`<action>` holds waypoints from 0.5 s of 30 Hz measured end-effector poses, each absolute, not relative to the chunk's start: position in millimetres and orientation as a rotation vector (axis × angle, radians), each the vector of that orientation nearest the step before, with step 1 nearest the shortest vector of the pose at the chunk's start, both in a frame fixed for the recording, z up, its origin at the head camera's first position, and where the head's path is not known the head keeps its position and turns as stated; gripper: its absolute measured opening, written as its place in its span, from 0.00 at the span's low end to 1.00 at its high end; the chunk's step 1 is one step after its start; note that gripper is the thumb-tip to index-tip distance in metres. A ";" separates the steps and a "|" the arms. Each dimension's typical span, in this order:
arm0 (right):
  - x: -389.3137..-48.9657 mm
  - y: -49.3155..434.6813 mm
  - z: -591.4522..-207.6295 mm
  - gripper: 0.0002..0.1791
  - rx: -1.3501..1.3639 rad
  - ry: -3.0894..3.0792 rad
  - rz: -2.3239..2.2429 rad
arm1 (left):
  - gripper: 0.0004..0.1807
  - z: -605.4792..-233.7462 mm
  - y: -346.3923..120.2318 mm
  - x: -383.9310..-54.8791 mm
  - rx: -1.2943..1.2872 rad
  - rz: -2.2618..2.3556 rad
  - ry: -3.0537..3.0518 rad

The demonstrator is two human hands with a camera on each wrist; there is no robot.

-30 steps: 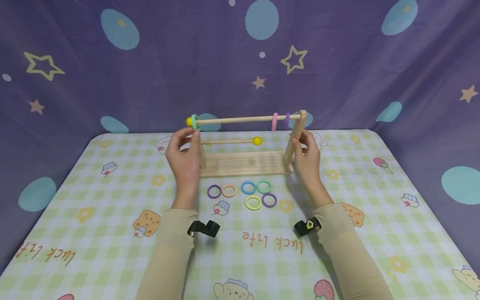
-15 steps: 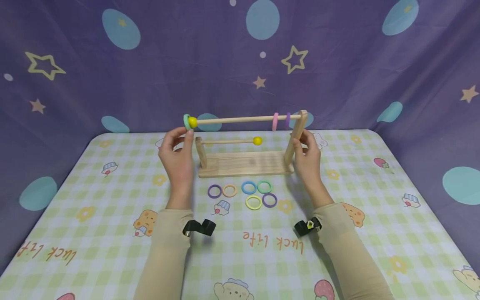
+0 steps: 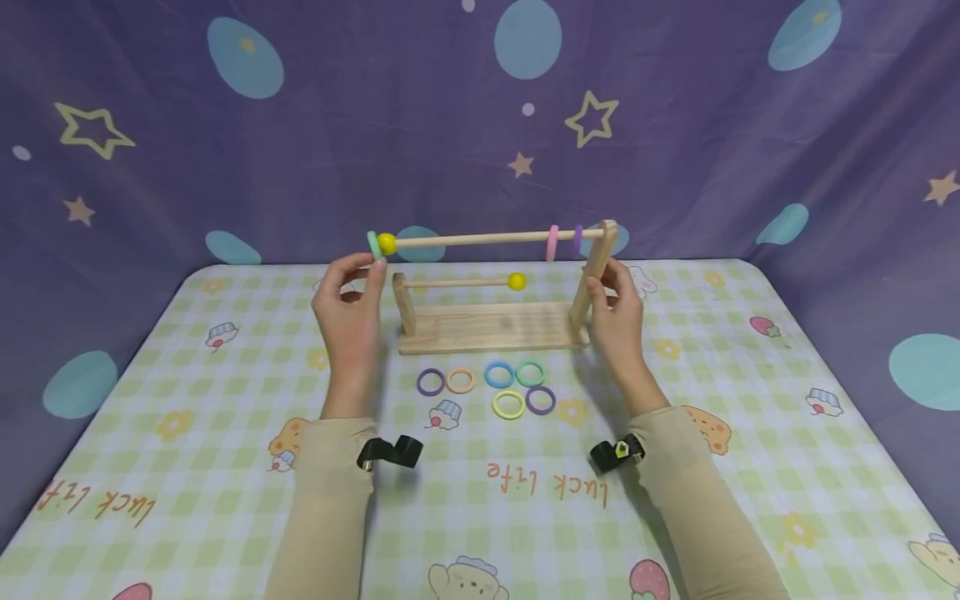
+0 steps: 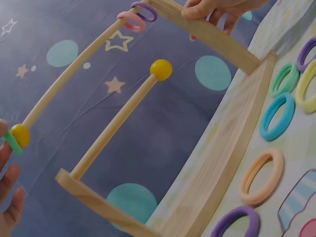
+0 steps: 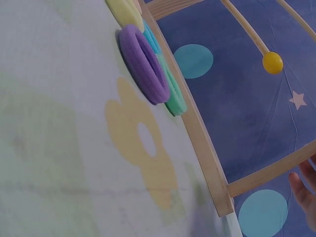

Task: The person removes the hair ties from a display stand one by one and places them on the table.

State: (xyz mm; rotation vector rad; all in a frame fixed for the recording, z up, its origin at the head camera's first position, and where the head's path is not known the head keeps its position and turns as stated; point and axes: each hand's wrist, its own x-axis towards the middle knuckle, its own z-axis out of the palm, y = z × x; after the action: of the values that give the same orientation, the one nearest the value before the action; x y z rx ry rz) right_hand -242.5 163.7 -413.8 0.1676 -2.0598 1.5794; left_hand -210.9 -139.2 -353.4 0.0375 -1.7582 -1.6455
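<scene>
A wooden stand (image 3: 491, 329) has a tall right post, a short left post and two rods, each tipped with a yellow ball. My left hand (image 3: 348, 308) pinches a green hair tie (image 3: 373, 245) at the outer side of the upper rod's ball (image 3: 386, 243). In the left wrist view this green hair tie (image 4: 13, 142) overlaps the ball. My right hand (image 3: 619, 312) holds the tall post (image 3: 592, 275), its thumb on the near side. Pink (image 3: 552, 243) and purple (image 3: 577, 241) hair ties hang on the upper rod close to that post.
In front of the stand lie several hair ties: purple (image 3: 431, 382), peach (image 3: 460, 381), blue (image 3: 499, 375), green (image 3: 530, 373), yellow (image 3: 508, 405) and another purple one (image 3: 541, 400). The lower rod (image 3: 457, 283) holds no hair ties. A patterned curtain (image 3: 480, 125) hangs behind the table.
My left hand has moved left, taking the green hair tie from the rod, inside the ball, to the ball's outer side. My right hand stays on the post.
</scene>
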 end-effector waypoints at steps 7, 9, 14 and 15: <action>-243.3 164.4 -415.2 0.22 0.169 -2.063 1.578 | 0.09 -346.7 -146.8 -204.8 -0.047 -1.606 -1.829; -242.6 164.2 -414.6 0.22 0.169 -2.061 1.579 | 0.10 -345.1 -149.1 -203.0 -0.075 -1.602 -1.857; -242.2 164.2 -413.6 0.22 0.168 -2.066 1.577 | 0.09 -342.8 -155.5 -199.5 -0.153 -1.590 -1.940; -242.6 164.4 -413.8 0.22 0.166 -2.070 1.576 | 0.08 -342.5 -156.8 -198.9 -0.170 -1.585 -1.960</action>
State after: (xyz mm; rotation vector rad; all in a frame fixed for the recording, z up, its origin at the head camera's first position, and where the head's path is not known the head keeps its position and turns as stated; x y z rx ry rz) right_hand -242.6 164.4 -413.8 0.1663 -2.0696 1.5763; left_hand -198.9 -156.8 -342.5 -0.1697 -1.9600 -1.5847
